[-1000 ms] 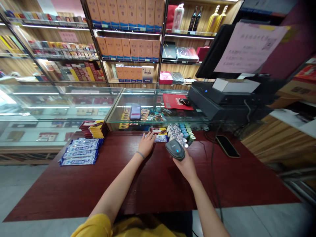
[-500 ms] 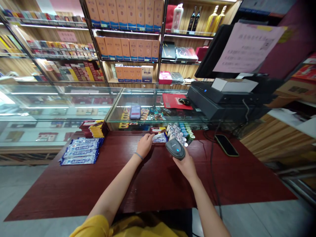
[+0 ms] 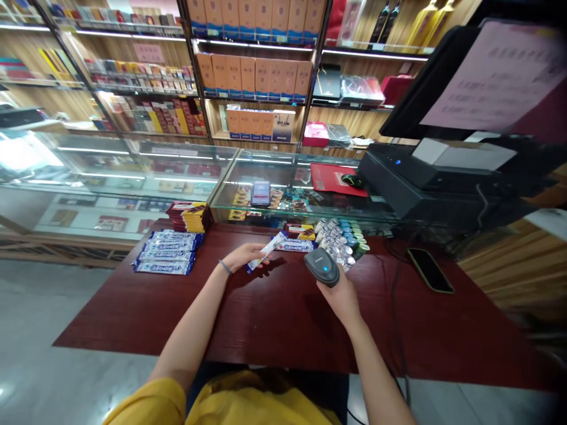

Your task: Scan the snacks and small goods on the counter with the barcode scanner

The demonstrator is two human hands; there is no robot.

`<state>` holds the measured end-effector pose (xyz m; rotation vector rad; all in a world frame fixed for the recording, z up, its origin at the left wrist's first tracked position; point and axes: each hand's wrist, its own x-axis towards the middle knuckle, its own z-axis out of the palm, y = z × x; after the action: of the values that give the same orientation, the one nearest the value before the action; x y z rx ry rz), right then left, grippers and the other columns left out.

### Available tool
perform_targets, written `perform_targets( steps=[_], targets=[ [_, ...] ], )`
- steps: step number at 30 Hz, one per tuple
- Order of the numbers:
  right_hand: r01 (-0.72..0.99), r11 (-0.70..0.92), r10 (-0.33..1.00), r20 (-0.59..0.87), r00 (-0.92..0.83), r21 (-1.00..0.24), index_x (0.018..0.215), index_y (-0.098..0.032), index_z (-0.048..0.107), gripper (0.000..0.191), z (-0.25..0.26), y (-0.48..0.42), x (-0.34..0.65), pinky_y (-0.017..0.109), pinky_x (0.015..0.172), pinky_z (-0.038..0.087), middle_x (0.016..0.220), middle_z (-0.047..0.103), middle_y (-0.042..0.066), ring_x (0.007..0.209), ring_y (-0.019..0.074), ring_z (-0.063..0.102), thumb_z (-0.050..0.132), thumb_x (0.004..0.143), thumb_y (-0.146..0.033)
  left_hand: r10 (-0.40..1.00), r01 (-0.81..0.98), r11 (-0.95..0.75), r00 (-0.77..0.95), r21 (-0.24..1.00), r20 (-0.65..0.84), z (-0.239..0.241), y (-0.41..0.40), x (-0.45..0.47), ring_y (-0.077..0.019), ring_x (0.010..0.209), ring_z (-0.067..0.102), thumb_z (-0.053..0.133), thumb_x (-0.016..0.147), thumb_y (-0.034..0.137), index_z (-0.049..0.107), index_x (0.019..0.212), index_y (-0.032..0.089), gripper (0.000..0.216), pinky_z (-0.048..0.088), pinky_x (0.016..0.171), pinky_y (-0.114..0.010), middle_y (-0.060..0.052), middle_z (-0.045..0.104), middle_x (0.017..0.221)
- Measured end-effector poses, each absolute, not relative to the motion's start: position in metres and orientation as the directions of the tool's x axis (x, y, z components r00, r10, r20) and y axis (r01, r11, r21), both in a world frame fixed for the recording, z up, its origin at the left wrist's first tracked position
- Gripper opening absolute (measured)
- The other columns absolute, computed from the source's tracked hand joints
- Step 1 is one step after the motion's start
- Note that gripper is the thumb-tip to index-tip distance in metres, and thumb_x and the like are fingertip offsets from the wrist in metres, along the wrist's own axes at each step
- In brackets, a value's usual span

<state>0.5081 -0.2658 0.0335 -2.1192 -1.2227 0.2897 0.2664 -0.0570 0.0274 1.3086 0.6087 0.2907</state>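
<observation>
My left hand (image 3: 247,255) is closed on a slim blue-and-white snack packet (image 3: 268,250), lifted and tilted above the counter. My right hand (image 3: 344,295) grips a dark barcode scanner (image 3: 322,267) with a blue light on top. Beyond the held packet lies a similar blue-and-white packet (image 3: 296,244) on the wood, with a yellow-and-maroon packet (image 3: 300,231) behind it. To the left, several like packets (image 3: 166,252) lie in an overlapping row. Behind that row stands a stack of maroon and yellow packets (image 3: 188,216). Several small silver, blue and green cylinders (image 3: 340,241) are grouped beyond the scanner.
A phone (image 3: 430,270) lies at the right of the dark red counter (image 3: 266,330), near a black cable (image 3: 396,313). A glass display case (image 3: 283,177) runs along the back, carrying a small screen device (image 3: 260,193). A monitor (image 3: 432,82) rises at the right.
My left hand has raised one blue-and-white packet and drawn it left and nearer, uncovering another beneath. The scanner stays in my right hand. The view has turned slightly left.
</observation>
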Motion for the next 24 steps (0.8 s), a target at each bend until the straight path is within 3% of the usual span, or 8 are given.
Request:
perform_targets(
  steps=[3, 7, 12, 18, 24],
  targets=[
    [0.738, -0.366, 0.86, 0.096, 0.501, -0.567, 0.118, -0.025, 0.05, 0.045, 0.037, -0.264, 0.499, 0.029, 0.058, 0.043, 0.082, 0.073, 0.006, 0.077, 0.0295, 0.071, 0.062, 0.077, -0.04, 0.491, 0.202, 0.308, 0.803, 0.93, -0.338, 0.022, -0.053, 0.254, -0.0194, 0.085, 0.069, 0.079, 0.072, 0.045, 0.065, 0.115, 0.011, 0.057, 0.053, 0.068, -0.025, -0.016, 0.071, 0.104],
    [0.748, -0.319, 0.915, 0.014, 0.402, -0.582, 0.111, -0.027, 0.051, 0.038, 0.044, -0.26, 0.483, 0.027, 0.059, 0.041, 0.086, 0.074, 0.003, 0.08, 0.028, 0.072, 0.063, 0.076, -0.035, 0.475, 0.245, 0.323, 0.794, 0.914, -0.381, 0.019, -0.051, 0.25, -0.0194, 0.084, 0.069, 0.081, 0.068, 0.043, 0.066, 0.112, 0.012, 0.056, 0.054, 0.067, -0.026, -0.016, 0.07, 0.109],
    [0.765, -0.281, 0.945, -0.029, 0.325, -0.58, 0.117, -0.028, 0.048, 0.046, 0.049, -0.255, 0.467, 0.027, 0.064, 0.043, 0.091, 0.075, 0.003, 0.087, 0.0284, 0.072, 0.065, 0.075, -0.029, 0.485, 0.277, 0.293, 0.782, 0.915, -0.392, 0.02, -0.05, 0.252, -0.0197, 0.082, 0.07, 0.08, 0.07, 0.043, 0.068, 0.108, 0.011, 0.052, 0.053, 0.064, -0.026, -0.014, 0.072, 0.103],
    [0.797, -0.249, 0.96, -0.033, 0.277, -0.55, 0.107, -0.024, 0.053, 0.033, 0.046, -0.253, 0.463, 0.03, 0.067, 0.045, 0.089, 0.074, 0.008, 0.089, 0.0315, 0.071, 0.063, 0.077, -0.033, 0.486, 0.289, 0.229, 0.794, 0.93, -0.366, 0.018, -0.05, 0.251, -0.0185, 0.077, 0.07, 0.075, 0.075, 0.042, 0.071, 0.098, 0.011, 0.039, 0.051, 0.061, -0.023, -0.011, 0.074, 0.09],
    [0.749, -0.275, 0.947, -0.037, 0.318, -0.603, 0.109, -0.026, 0.05, 0.037, 0.045, -0.251, 0.467, 0.03, 0.067, 0.047, 0.09, 0.074, 0.005, 0.09, 0.0304, 0.072, 0.063, 0.075, -0.032, 0.503, 0.255, 0.263, 0.787, 0.931, -0.357, 0.022, -0.051, 0.251, -0.0191, 0.082, 0.069, 0.077, 0.073, 0.044, 0.068, 0.114, 0.012, 0.052, 0.054, 0.067, -0.026, -0.012, 0.072, 0.103]
  ],
)
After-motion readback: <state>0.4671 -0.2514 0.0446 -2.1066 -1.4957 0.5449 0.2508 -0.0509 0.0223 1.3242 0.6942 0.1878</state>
